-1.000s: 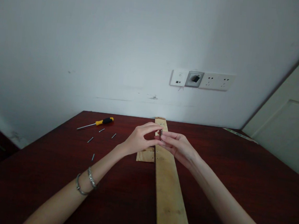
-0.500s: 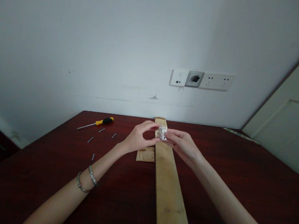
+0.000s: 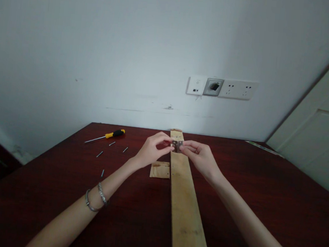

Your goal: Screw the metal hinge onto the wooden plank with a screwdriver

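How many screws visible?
4: one screw by the screwdriver, a second screw right of that, a third screw lower left, a fourth screw nearest the bracelets. Arms may hide more.

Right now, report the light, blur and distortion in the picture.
Head view: dim light, the wall brightest near its middle, fading outward; head view: the hinge small, soft-edged, without strong glare; head view: the door leans at right, probably wide-angle distortion.

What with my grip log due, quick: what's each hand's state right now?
Left hand: closed, holding the metal hinge at its left side.
Right hand: closed, holding its right side.
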Motion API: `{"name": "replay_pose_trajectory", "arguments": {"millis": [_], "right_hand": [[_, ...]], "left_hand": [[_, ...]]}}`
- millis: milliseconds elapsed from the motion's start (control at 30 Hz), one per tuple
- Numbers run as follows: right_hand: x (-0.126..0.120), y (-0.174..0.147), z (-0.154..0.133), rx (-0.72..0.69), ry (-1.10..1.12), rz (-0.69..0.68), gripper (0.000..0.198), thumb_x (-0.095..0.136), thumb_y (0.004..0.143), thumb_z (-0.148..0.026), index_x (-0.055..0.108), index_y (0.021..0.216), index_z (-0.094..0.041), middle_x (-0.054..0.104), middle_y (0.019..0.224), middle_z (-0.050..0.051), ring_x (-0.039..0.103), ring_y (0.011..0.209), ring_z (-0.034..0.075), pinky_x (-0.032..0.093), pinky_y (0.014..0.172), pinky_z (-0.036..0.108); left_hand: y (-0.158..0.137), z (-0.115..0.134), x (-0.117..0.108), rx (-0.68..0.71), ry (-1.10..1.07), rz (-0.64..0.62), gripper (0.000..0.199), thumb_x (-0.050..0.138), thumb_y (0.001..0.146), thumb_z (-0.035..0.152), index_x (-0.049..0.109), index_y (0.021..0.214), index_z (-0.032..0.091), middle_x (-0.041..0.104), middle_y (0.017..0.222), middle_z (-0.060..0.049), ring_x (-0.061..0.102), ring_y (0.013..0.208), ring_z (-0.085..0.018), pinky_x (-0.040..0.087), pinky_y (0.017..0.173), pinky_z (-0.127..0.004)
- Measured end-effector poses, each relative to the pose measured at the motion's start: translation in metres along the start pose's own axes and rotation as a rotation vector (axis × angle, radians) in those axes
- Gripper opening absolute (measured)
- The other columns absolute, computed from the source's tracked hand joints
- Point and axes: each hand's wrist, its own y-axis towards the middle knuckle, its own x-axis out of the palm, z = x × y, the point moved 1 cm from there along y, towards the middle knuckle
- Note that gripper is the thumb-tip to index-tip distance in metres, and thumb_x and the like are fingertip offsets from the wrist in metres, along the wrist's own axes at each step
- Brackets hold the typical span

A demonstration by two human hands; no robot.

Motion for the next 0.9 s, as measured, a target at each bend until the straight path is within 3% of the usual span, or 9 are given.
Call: {"name": "replay_pose_trajectory", "arguments": {"millis": [100,367,533,600,767,900], "right_hand": [[0.001,0.0,-0.001,-0.019,-0.011,-0.008,0.028,0.08,0.061,-0.043,0.073,0.074,-0.019,0.075,0.079,0.005,0.07,0.078,0.02,0.053,0.082,0.037],[0.002,-0.002,-0.001,-0.129,-0.085,-0.016,0.021,0.074,0.07,-0.042,0.074,0.077,-0.022,0.076,0.088,0.005,0.069,0.087,0.021,0.052,0.088,0.039],[0.001,-0.003,-0.001,-0.3,-0.191,0.016,0.011,0.071,0.075,-0.035,0.076,0.079,-0.026,0.073,0.094,0.005,0.065,0.097,0.021,0.05,0.093,0.039],[0.001,-0.003,0.0,-0.304,-0.199,0.004,0.011,0.071,0.075,-0.033,0.076,0.083,-0.026,0.072,0.095,0.005,0.065,0.095,0.021,0.052,0.09,0.038],[0.001,-0.005,0.008,-0.228,-0.12,-0.054,0.047,0.067,0.079,-0.026,0.061,0.125,-0.027,0.07,0.107,0.004,0.066,0.094,0.017,0.053,0.091,0.035],[0.0,-0.005,0.013,-0.251,-0.216,-0.13,0.055,0.065,0.08,-0.023,0.054,0.133,-0.027,0.065,0.12,0.006,0.067,0.093,0.017,0.054,0.089,0.035]], "left_hand": [[0.002,0.003,-0.004,0.057,0.062,0.042,0.006,0.065,0.083,0.018,0.068,0.08,0.013,0.064,0.084,-0.005,0.061,0.081,-0.014,0.053,0.076,-0.03],[0.003,0.007,-0.003,0.042,0.006,-0.014,0.008,0.067,0.082,0.02,0.069,0.082,0.013,0.067,0.084,-0.006,0.063,0.079,-0.014,0.052,0.075,-0.029],[0.002,0.008,-0.003,-0.054,-0.013,-0.042,0.013,0.064,0.084,0.024,0.07,0.082,0.013,0.07,0.082,-0.007,0.064,0.075,-0.014,0.053,0.07,-0.027],[0.001,0.009,-0.004,-0.104,-0.021,-0.041,0.014,0.064,0.083,0.025,0.07,0.081,0.013,0.071,0.081,-0.006,0.065,0.073,-0.014,0.053,0.068,-0.026],[0.004,0.01,-0.003,-0.242,-0.1,-0.033,0.012,0.064,0.081,0.023,0.068,0.079,0.012,0.07,0.079,-0.005,0.064,0.071,-0.013,0.054,0.07,-0.026],[0.006,0.007,-0.002,-0.344,-0.161,-0.053,0.014,0.064,0.08,0.025,0.068,0.079,0.012,0.07,0.079,-0.005,0.064,0.071,-0.013,0.053,0.072,-0.028]]}}
